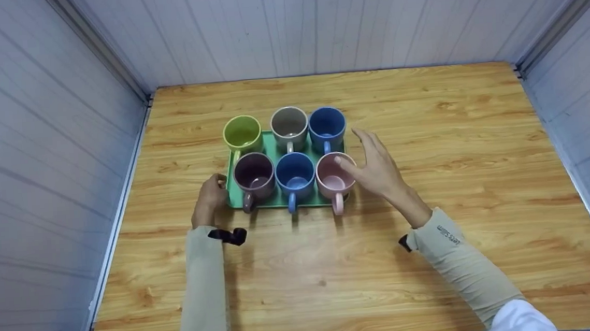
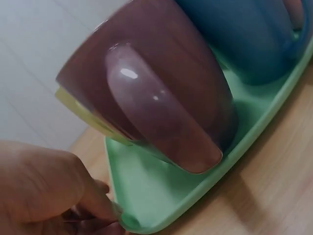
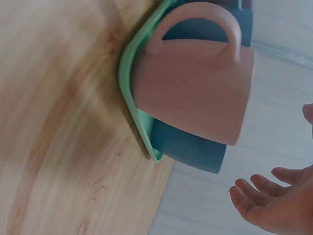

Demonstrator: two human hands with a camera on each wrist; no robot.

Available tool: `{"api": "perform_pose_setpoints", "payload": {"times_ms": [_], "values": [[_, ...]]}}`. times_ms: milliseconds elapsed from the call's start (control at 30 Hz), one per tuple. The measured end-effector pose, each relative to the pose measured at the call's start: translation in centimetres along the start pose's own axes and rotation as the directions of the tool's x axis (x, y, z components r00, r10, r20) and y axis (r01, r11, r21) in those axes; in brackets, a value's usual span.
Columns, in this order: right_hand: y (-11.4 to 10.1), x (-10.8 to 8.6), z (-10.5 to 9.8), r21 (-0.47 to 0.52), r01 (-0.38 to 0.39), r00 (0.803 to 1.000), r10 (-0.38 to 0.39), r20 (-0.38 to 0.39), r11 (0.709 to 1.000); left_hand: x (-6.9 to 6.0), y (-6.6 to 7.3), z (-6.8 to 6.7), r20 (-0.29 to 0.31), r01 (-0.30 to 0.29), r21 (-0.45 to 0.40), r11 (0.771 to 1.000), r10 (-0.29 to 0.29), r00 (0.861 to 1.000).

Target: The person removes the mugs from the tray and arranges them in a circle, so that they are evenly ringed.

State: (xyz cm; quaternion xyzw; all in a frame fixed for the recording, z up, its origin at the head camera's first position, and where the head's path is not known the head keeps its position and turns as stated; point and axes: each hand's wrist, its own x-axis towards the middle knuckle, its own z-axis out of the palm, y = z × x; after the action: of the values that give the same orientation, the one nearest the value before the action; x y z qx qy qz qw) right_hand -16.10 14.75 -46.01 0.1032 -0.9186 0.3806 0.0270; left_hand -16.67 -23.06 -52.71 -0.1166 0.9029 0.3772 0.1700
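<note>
A green tray [image 1: 236, 196] bears several mugs in two rows. Behind stand a yellow-green mug [image 1: 242, 133], a grey mug [image 1: 289, 123] and a blue mug [image 1: 327, 123]. In front are a dark purple mug [image 1: 254, 172], a second blue mug [image 1: 294, 173] and a pink mug [image 1: 332, 181], their handles toward me. My left hand [image 1: 211, 196] has its fingers curled at the tray's left rim and grips it near the front corner [image 2: 139, 223]. My right hand [image 1: 378, 170], fingers spread, hovers beside the pink mug, its thumb over the rim; the right wrist view shows it apart from the mug [image 3: 190, 88].
The tray sits on a wood-grain table [image 1: 460, 149]. Pale panel walls rise at the back [image 1: 290, 25], left [image 1: 51, 167] and right [image 1: 575, 89]. Dark straps [image 1: 227, 236] show at the wrists.
</note>
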Motion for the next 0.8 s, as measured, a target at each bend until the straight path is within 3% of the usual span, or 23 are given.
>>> {"api": "perform_pose_setpoints", "payload": {"times_ms": [200,467,800], "values": [[0.3,-0.4,0.8,-0.042,0.011,0.998,-0.009,0.062,0.999,0.3,-0.7,0.0,0.084,0.069,-0.126,0.99,-0.059,0.995],[0.1,-0.7,1.9,-0.043,0.005,0.982,0.003,0.187,0.999,0.9,-0.7,-0.2,0.165,0.123,-0.188,0.974,-0.092,0.982],[0.5,-1.1,2.7,-0.097,0.023,0.986,-0.007,0.165,0.995,1.0,-0.2,-0.5,0.204,0.123,-0.189,0.974,-0.083,0.975]]}}
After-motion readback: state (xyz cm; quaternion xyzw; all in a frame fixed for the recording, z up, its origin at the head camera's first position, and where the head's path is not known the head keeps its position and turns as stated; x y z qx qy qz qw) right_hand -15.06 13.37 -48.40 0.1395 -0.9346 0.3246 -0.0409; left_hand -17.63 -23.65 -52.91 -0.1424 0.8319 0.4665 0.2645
